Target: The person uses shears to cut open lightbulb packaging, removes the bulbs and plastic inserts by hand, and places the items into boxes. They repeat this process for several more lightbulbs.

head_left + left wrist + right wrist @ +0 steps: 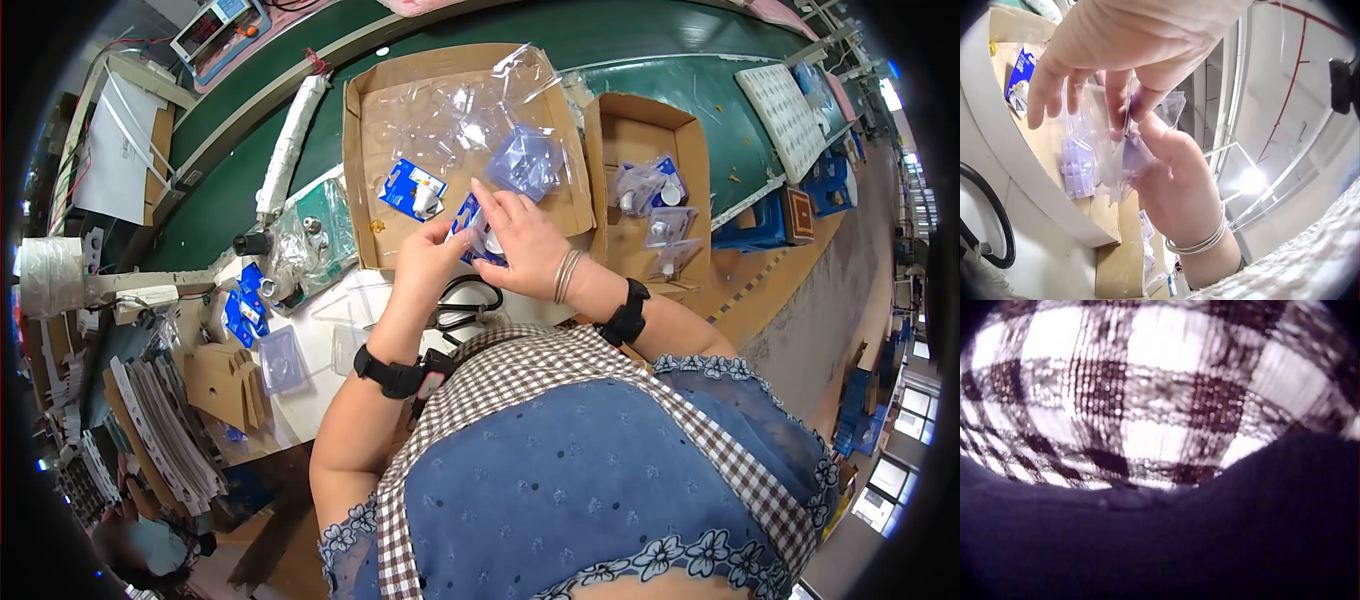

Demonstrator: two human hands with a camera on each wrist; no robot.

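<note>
Both hands meet at the near edge of a large cardboard box. The left hand (428, 262) pinches a clear plastic package with a blue card (466, 222) between thumb and fingers; its fingers also show in the left wrist view around the clear plastic (1124, 156). Against the package's other side lies the right hand (530, 243), fingers extended, thumb on the plastic. Inside the large box (365, 110), a blue card with a white item (412, 190) lies left of a stack of clear shells (525, 162). Only checked cloth (1160, 387) and darkness fill the right wrist view.
A smaller box (650, 110) at right holds several packages (668, 228). Black-handled scissors (470, 305) lie before the body. To the left are a wrapped bar (292, 145), blue cards (245, 305), a clear shell (282, 360) and stacked cardboard (225, 380).
</note>
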